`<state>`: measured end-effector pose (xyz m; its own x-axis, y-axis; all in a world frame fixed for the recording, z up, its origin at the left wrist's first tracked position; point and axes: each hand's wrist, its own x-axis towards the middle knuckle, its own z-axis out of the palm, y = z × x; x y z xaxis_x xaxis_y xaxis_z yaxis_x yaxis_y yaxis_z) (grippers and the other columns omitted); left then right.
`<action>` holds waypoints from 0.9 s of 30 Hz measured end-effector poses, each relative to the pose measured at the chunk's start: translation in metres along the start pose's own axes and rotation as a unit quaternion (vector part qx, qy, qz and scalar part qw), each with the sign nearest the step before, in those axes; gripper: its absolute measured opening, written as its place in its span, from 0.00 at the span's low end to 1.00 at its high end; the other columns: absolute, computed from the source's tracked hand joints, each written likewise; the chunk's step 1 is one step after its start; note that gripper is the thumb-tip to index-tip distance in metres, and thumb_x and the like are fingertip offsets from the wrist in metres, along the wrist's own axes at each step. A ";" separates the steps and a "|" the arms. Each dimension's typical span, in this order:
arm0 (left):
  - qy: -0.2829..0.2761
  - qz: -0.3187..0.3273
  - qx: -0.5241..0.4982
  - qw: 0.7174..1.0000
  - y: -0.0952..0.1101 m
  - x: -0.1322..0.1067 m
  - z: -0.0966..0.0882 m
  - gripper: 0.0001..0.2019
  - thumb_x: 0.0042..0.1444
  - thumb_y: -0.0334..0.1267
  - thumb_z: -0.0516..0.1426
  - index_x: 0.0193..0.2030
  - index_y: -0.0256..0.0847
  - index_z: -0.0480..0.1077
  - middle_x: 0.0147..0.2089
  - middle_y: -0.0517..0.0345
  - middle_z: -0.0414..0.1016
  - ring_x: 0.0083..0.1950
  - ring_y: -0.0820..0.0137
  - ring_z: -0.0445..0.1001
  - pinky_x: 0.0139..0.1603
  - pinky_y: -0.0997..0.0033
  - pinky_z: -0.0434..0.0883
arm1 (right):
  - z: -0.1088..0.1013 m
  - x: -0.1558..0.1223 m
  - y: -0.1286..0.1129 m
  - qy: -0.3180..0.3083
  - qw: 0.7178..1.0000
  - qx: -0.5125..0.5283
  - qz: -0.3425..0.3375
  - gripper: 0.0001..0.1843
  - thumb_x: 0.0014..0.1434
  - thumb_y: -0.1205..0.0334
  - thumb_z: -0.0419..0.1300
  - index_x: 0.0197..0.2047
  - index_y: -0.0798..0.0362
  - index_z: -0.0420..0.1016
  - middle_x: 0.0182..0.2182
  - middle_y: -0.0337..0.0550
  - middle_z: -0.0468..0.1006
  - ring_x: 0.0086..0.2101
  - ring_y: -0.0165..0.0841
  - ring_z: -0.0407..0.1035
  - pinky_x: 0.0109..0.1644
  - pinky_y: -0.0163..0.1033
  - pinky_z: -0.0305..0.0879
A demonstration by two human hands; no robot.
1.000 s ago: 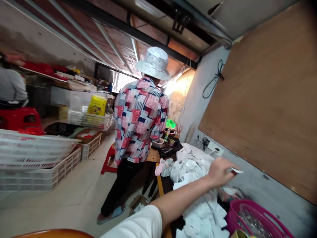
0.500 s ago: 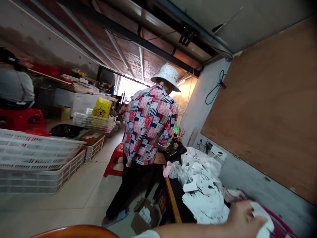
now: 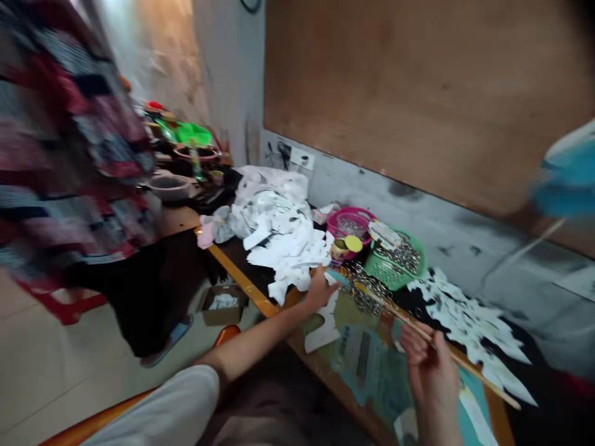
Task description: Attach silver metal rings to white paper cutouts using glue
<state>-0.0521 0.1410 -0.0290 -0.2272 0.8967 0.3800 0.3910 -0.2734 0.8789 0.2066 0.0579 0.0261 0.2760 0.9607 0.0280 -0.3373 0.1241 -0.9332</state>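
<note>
Dim indoor light overall, soft and flat. Brightest area far beyond the left hand [image 3: 320, 291]: pale wall [image 3: 158, 56], washed out toward the top edge, with the light apparently coming from that end. Board [image 3: 418, 93] above the right hand [image 3: 430, 371] is matte, without glare, darkening into the top right corner. Shadows faint, deepest below and left of the left hand. Scraps [image 3: 283, 241] just past the left hand are near white, detail fading. Heavy motion blur on the shirt [image 3: 69, 155] left of the left hand and the blue object [image 3: 569, 179] right of the right hand. Stick [image 3: 478, 371] beside the right hand slightly soft. Frame tilted; wide-lens stretch at the edges.
</note>
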 end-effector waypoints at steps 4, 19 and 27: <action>-0.025 0.044 0.073 0.996 0.008 -0.006 -0.012 0.24 0.66 0.40 0.56 0.66 0.38 0.60 0.70 0.37 0.59 0.74 0.47 0.52 0.71 0.38 0.57 | 0.021 -0.016 0.020 0.012 0.999 -0.041 -0.004 0.18 0.53 0.46 0.70 0.36 0.53 0.81 0.28 0.43 0.83 0.27 0.37 0.78 0.31 0.40 0.76; -0.325 0.173 0.237 0.899 -0.013 -0.042 -0.054 0.35 0.58 0.54 0.63 0.66 0.37 0.60 0.67 0.39 0.68 0.70 0.52 0.65 0.74 0.47 0.50 | 0.067 -0.012 0.057 -0.127 0.893 -0.395 -0.174 0.11 0.65 0.56 0.59 0.40 0.50 0.82 0.34 0.45 0.84 0.33 0.40 0.77 0.39 0.43 0.73; -0.308 0.136 0.226 0.914 -0.013 -0.040 -0.058 0.42 0.47 0.59 0.69 0.63 0.42 0.59 0.63 0.41 0.72 0.66 0.51 0.69 0.74 0.45 0.49 | 0.073 -0.034 0.047 -0.217 0.837 -0.432 -0.255 0.12 0.65 0.67 0.55 0.44 0.52 0.81 0.38 0.48 0.82 0.38 0.39 0.77 0.43 0.42 0.74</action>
<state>-0.0993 0.0885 -0.0389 0.4244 0.8807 0.2104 0.7181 -0.4689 0.5142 0.1153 0.0495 0.0073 -0.2312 0.8604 0.4541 0.5538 0.5002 -0.6657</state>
